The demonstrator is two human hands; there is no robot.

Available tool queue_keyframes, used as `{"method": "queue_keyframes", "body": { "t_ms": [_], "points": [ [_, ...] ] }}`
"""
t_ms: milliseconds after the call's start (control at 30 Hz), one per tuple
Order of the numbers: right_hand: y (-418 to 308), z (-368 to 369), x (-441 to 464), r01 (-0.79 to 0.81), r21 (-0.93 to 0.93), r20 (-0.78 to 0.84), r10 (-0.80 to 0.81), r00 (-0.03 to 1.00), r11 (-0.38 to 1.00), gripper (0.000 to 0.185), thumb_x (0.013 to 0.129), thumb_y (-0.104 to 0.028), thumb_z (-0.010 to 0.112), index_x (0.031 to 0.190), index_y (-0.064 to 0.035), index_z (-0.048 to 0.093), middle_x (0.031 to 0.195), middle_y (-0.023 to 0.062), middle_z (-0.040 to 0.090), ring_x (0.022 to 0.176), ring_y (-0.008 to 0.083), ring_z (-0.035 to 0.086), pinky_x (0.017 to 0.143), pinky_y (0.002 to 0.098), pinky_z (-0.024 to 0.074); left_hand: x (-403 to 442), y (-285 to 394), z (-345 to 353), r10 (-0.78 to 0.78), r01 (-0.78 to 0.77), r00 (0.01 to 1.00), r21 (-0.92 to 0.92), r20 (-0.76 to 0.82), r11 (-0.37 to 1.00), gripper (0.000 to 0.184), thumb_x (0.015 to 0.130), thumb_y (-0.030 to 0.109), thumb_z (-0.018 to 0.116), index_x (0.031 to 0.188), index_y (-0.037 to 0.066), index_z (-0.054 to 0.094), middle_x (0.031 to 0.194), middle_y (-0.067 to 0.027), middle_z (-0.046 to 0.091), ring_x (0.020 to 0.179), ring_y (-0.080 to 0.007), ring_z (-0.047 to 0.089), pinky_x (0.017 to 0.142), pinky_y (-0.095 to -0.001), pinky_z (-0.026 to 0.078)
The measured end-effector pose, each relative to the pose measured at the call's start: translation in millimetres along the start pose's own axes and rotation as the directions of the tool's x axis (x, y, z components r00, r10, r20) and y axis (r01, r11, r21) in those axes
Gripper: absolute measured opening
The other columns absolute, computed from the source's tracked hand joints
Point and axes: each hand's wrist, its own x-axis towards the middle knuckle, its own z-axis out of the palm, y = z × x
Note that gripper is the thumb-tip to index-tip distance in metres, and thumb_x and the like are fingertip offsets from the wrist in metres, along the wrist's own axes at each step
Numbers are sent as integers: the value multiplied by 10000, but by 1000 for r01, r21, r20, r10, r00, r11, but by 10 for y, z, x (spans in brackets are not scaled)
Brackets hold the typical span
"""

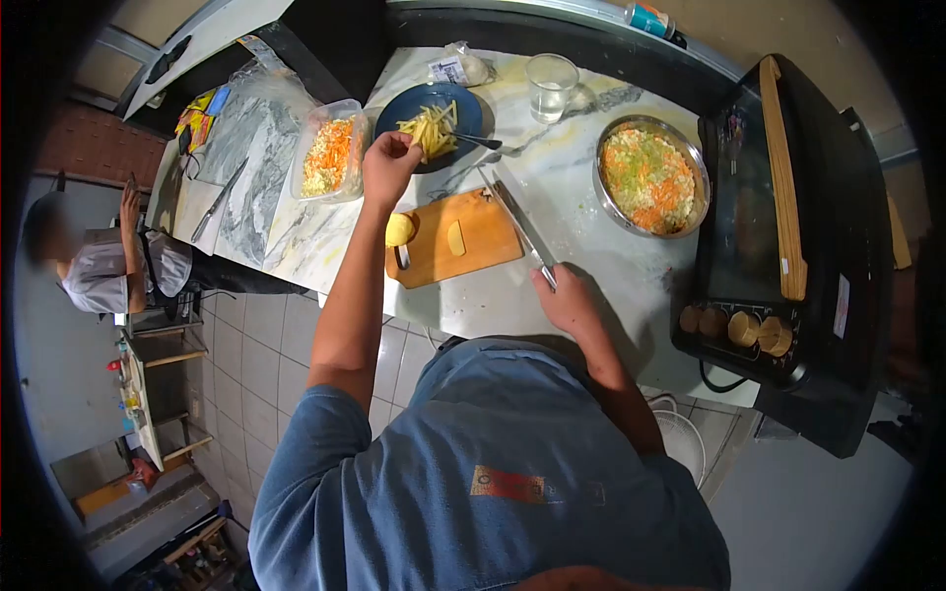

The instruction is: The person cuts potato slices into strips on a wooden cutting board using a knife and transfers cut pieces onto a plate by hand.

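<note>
My left hand (391, 165) is at the near-left rim of a dark blue plate (471, 110), its fingers pinched at a heap of pale yellow potato strips (432, 132). A dark-handled utensil (478, 141) rests on that plate. In my right hand (569, 298) is a knife (525, 229), its blade pointing away from me beside the wooden cutting board (490, 236). On the board lie a flat potato slice (456, 238) and, at the left edge, a cut piece of potato (399, 229).
A plastic tub of shredded vegetables (331, 158) stands left, a metal bowl of shredded vegetables (654, 177) right. Behind are a clear cup (551, 89) and a tied plastic bag (461, 67). A black toaster oven (754, 217) borders the right. Another person (123, 261) stands at far left.
</note>
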Motion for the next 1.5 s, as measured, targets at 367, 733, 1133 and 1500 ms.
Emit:
{"method": "queue_keyframes", "body": {
  "t_ms": [367, 733, 1133, 1500],
  "points": [
    [-88, -20, 12, -102, 83, -25, 104, 994, 991, 469, 953, -450, 541, 968, 17, 580, 909, 274, 648, 902, 479, 611, 769, 516, 473, 547, -19, -14, -155, 151, 987, 99, 33, 984, 179, 845, 110, 736, 941, -14, 650, 826, -40, 680, 723, -94, 614, 678, -236, 494],
    [-135, -2, -53, -140, 102, -35, 144, 989, 985, 460, 948, -431, 561, 959, 28, 584, 906, 277, 642, 916, 481, 605, 772, 500, 473, 723, -187, -2, -99, 98, 994, 41, 39, 994, 226, 936, 173, 642, 1000, -40, 684, 873, -93, 730, 747, -144, 681, 715, -275, 527],
    [-52, 58, -140, -90, 83, -132, 100, 986, 992, 426, 960, -404, 559, 898, 17, 590, 757, 196, 611, 702, 338, 591, 664, 430, 450, 574, 24, -51, 79, -57, 996, 392, -42, 918, 358, 905, 361, 650, 1023, 32, 731, 903, -167, 728, 853, -309, 711, 781, -374, 531],
    [-212, 29, -249, -82, 72, -62, 86, 994, 994, 418, 939, -397, 579, 907, 19, 602, 846, 251, 641, 841, 441, 621, 728, 478, 469, 202, -51, -294, 1, -13, 1000, 385, 31, 923, 298, 925, 268, 667, 1035, -6, 712, 882, -101, 728, 822, -150, 672, 759, -290, 511]
  ]
}}
